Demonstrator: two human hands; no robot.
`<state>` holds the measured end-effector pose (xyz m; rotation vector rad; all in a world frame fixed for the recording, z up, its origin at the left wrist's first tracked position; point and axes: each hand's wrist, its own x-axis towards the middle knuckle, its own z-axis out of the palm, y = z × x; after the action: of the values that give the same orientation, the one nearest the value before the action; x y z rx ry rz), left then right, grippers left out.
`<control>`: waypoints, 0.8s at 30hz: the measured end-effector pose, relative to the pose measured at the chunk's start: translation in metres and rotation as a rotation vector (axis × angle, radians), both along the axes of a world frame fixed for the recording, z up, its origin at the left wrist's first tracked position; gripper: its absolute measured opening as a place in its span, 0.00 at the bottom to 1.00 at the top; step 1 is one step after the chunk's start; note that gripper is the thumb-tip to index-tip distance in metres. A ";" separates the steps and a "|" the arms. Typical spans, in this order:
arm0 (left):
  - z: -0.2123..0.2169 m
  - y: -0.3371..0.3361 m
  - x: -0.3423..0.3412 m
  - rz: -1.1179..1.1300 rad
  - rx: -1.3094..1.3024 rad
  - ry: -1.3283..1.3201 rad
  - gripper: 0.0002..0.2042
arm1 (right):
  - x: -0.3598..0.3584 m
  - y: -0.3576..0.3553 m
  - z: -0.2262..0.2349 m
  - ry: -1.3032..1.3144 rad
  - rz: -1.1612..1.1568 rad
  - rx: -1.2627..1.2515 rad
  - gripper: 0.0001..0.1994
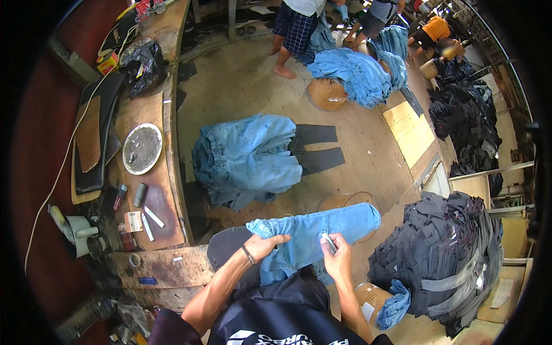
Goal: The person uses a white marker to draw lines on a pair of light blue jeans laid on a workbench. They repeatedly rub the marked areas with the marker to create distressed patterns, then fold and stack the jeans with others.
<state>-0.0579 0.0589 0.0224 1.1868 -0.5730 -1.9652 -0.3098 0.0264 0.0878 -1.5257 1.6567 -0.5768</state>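
Stretched flat in front of me is a leg of light-blue denim jeans (pixel 305 233), its far right end rounded. My left hand (pixel 267 247) grips the denim at the left, near a frayed-looking edge. Over the middle of the leg, my right hand (pixel 337 257) is closed around a small pale grey stick-like tool (pixel 329 242); its tip is at the cloth, and its exact kind is too small to tell. Beneath the denim on the left juts a dark rounded board or pad (pixel 225 246). The rest of the garment lies bunched close to my body.
Blue jeans (pixel 247 155) lie piled ahead on dark boards. A workbench (pixel 158 213) at the left holds a plate (pixel 142 148), white sticks and a marker. Dark cloth (pixel 437 253) is heaped at the right. Baskets of denim (pixel 351 72) and other people stand farther off.
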 end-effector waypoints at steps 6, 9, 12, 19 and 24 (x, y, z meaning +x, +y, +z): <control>0.023 0.034 -0.022 0.457 0.396 0.452 0.17 | 0.023 0.006 0.001 0.023 -0.065 0.101 0.16; 0.022 0.033 -0.034 0.430 0.493 0.375 0.19 | 0.038 0.005 -0.013 0.037 -0.021 0.308 0.22; 0.024 0.021 -0.039 0.334 0.480 0.230 0.22 | 0.043 0.005 -0.022 -0.048 -0.043 0.199 0.18; 0.038 0.021 -0.036 0.260 0.291 0.172 0.23 | 0.038 0.010 -0.015 -0.173 -0.062 0.233 0.15; 0.039 0.032 -0.033 0.306 0.247 0.223 0.24 | 0.039 0.014 -0.014 -0.299 -0.134 0.297 0.16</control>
<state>-0.0909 0.0910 0.0615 1.1055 -0.0297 -1.9029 -0.2712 0.0399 0.0737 -1.0658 1.5402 -0.5702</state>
